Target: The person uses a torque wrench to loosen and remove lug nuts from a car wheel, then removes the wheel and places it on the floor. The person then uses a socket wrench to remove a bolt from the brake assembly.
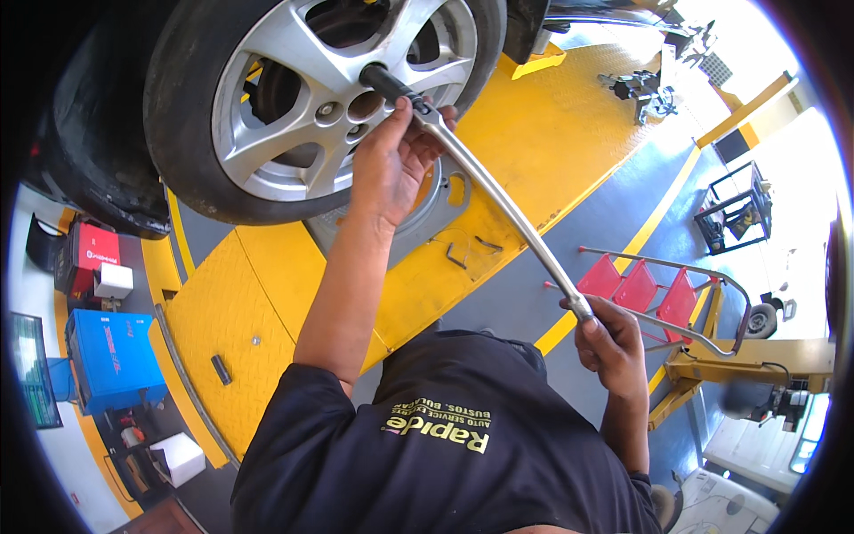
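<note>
A silver alloy wheel (289, 44) with a black tire (182, 116) stands in front of me at the top. A black socket (389, 84) on a long steel breaker bar (503, 205) reaches into one of the bolt holes of the wheel. My left hand (396, 165) is closed around the bar's head, just behind the socket. Lower down to the right, my right hand (612, 343) grips the far end of the handle. Another lug bolt (327, 110) shows in a neighbouring hole. Whatever the socket sits on is hidden.
The wheel is above a yellow lift platform (267, 294). A loose black socket (221, 368) and a small metal piece (255, 340) lie on it. A red step ladder (640, 289) stands to the right, beyond it a black cart (737, 209). At left is a blue cabinet (116, 360).
</note>
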The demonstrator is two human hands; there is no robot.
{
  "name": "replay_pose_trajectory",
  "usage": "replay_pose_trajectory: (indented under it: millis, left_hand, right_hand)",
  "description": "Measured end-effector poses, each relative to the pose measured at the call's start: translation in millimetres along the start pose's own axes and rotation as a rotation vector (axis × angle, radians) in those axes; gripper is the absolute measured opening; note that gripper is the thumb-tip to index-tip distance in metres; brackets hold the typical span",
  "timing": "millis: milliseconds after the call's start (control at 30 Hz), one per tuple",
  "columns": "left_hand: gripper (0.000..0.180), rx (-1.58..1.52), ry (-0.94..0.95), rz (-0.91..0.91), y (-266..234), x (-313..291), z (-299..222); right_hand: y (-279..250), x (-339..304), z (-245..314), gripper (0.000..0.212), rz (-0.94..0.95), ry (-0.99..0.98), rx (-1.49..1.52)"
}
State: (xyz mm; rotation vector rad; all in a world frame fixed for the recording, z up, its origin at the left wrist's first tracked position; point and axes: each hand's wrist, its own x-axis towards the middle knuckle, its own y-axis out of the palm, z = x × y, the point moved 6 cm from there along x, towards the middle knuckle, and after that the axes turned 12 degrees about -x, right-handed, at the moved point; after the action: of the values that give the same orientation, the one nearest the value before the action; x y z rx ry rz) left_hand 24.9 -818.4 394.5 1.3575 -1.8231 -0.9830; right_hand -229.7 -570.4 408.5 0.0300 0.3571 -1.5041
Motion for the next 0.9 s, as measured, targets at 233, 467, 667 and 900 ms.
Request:
replay_pose_trajectory:
  millis: [233,467,667,900]
  left_hand:
    - [0.041,-0.425,-0.075,0.052,1.8,15.9,-5.3]
    - [0.036,-0.702,-0.184,0.217,22.8,26.8,-8.4]
    - [0.026,-0.577,-0.192,0.077,12.6,46.3,-4.7]
    - [0.029,-0.794,-0.273,0.2,16.2,49.8,8.9]
  right_hand:
    - [8.1,-0.8,46.4,0.034,-0.203,-0.065,-0.422]
    - [31.7,-18.5,99.1,0.034,-0.516,-0.478,-1.149]
    - [26.9,-13.8,92.8,0.035,-0.533,-0.322,-1.092]
    - [17.2,-1.9,71.0,0.026,-0.085,0.07,-0.557]
